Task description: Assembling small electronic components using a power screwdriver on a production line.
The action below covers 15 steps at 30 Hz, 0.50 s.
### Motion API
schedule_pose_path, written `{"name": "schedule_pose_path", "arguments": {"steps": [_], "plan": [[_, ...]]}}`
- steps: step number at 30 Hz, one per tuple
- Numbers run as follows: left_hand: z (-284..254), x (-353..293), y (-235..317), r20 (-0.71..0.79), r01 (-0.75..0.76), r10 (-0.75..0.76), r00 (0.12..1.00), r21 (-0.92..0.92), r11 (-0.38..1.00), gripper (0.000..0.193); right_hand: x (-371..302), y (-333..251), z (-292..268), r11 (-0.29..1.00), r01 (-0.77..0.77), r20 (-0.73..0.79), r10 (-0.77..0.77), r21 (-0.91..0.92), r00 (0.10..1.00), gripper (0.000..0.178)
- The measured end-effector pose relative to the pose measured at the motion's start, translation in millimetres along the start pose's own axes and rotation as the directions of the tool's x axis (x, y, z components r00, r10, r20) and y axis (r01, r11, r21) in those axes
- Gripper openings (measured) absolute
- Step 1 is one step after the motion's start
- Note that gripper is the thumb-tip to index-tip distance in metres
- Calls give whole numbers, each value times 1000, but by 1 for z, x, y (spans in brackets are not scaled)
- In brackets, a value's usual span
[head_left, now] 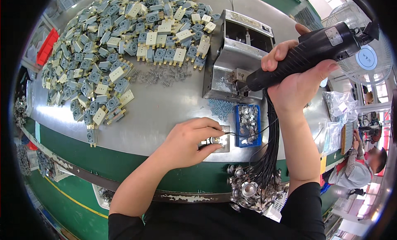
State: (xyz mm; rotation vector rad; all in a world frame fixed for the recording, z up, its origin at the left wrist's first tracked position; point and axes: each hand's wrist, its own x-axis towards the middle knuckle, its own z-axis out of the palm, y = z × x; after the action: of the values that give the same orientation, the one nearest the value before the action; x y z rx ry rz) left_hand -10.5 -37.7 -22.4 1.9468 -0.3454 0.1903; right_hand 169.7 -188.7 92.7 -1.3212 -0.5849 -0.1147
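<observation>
left hand (pixel 188 140) fingers (pixel 213 148) pinch a small round metal part (pixel 215 140) with a thin black wire onto a square steel fixture plate (pixel 223 145) at the worktop's near edge. right hand (pixel 295 81) clenched round a black electric screwdriver (pixel 308 54), tip at the grey metal screw feeder box (pixel 237 54), mid-worktop.

worktop (pixel 165 107): bare steel sheet, green front edge. one blue tray (pixel 247 125) of stamped metal bits just right of the plate, loose screws (pixel 220 107) behind it. big heap of grey and cream plastic housings (pixel 124 37) over the far-left part, too many to count; springs (pixel 159 76) beside it. one red bin (pixel 46 45) at the far-left corner. bundle of black wires with round metal caps (pixel 248 188) hangs off the near edge. clear bags (pixel 337 103) at the right end. one white fan (pixel 364 54) and another person (pixel 359 165) seated far right.
</observation>
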Motion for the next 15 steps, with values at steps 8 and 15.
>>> {"name": "schedule_pose_path", "arguments": {"steps": [8, 15], "plan": [[-1, 1, 0, 12, -4, 4, 1000, 12, 1000, 32, -3, 0, 2, 999, 29, 59, -27, -35, 998, 119], [2, -2, -1, -9, 5, -5, 1000, -5, 1000, 32, -11, -5, 4, 997, 47, 111, -40, -59, 993, 121]]}}
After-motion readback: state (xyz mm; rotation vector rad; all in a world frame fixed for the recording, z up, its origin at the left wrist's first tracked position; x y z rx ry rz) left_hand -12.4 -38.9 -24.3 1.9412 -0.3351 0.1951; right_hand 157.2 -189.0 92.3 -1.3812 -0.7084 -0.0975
